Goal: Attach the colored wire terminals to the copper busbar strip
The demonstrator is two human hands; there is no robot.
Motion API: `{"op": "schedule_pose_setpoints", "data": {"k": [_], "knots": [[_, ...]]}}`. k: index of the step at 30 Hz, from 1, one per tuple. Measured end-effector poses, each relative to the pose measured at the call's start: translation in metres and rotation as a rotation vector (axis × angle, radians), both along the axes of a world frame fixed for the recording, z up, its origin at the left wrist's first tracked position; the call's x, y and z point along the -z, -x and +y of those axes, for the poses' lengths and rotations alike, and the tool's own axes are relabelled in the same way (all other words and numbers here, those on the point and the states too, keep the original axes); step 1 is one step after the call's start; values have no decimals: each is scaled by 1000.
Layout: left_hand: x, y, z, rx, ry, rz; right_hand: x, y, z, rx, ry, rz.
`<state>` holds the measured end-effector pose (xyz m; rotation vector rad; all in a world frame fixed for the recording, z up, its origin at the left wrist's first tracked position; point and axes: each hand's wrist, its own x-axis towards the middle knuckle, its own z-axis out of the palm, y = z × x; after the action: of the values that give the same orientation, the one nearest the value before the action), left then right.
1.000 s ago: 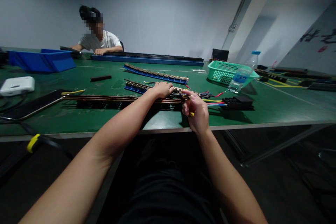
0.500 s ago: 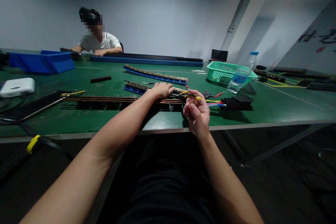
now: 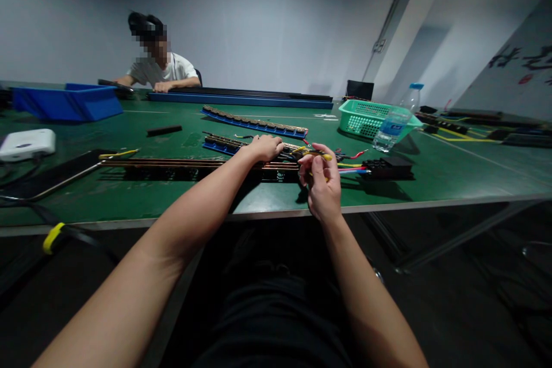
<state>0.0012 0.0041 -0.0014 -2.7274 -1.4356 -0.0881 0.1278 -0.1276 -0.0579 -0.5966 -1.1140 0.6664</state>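
A long black rail with copper strips [image 3: 185,163] lies along the table near its front edge. My left hand [image 3: 264,148] rests over its far side, fingers curled down and closed on the rail; their tips are partly hidden. My right hand [image 3: 322,181] is closed around pliers with yellow and black handles [image 3: 325,157], their jaws at the right part of the rail, close to my left fingers. Red, blue and yellow wires [image 3: 351,169] run from there to a black block [image 3: 390,168]. Behind my left hand lies a blue-based strip [image 3: 218,145].
Farther back lie another blue-based strip [image 3: 254,122] and a short black bar [image 3: 164,130]. A green basket [image 3: 357,121] and a water bottle [image 3: 390,129] stand right. At left are a blue bin [image 3: 69,104] and a white box [image 3: 28,144]. A person [image 3: 166,72] sits opposite.
My right hand has turned a little and shifted slightly left with the pliers, and both handles now show. My left hand has stayed in place on the rail.
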Motion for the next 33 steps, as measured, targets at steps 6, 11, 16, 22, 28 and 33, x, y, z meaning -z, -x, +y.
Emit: {"op": "schedule_pose_setpoints", "data": {"k": [6, 11, 16, 22, 28, 33], "knots": [[2, 0, 2, -1, -4, -7, -1, 0, 0, 57, 55, -77], [1, -1, 3, -6, 3, 12, -2, -1, -4, -19, 106, -362], [1, -3, 7, -19, 1, 35, -3, 2, -10, 8, 162, -676], [2, -2, 5, -20, 8, 0, -4, 2, -11, 84, 70, -481], [4, -1, 6, -20, 2, -19, 2, -11, -15, 300, -141, -196], [6, 0, 9, -5, 10, -21, 3, -49, -18, 516, -190, -141]]}}
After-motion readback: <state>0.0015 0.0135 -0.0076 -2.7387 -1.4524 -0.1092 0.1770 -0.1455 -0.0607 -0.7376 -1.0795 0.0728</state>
